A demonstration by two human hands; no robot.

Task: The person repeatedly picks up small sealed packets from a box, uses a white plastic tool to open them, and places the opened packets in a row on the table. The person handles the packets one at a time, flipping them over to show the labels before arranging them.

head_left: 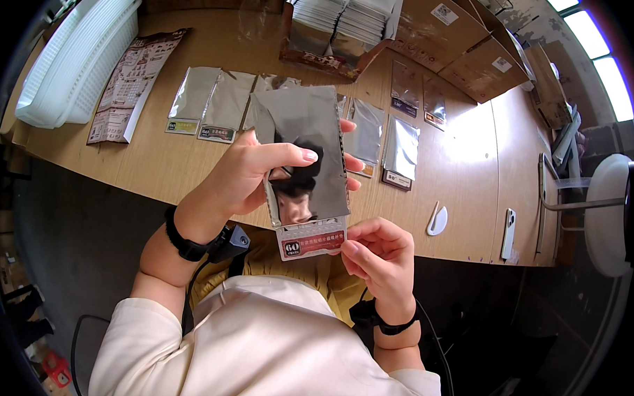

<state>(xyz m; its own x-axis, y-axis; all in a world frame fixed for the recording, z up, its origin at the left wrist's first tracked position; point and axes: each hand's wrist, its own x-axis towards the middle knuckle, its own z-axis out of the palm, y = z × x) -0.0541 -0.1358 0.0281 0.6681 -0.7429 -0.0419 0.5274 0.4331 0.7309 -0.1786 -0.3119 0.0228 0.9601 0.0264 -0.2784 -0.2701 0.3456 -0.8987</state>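
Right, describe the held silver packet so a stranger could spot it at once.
Start at the near edge of the wooden table. There the left hand grips a silver packet, with the right hand at its red label. Unlike similar packets lying beyond, it is held up.

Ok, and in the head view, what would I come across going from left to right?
Stack of white plastic baskets → printed sheet → silver packet gripped in the left hand → right hand → white teardrop-shaped tool → pale phone → rounded white seat-like piece.
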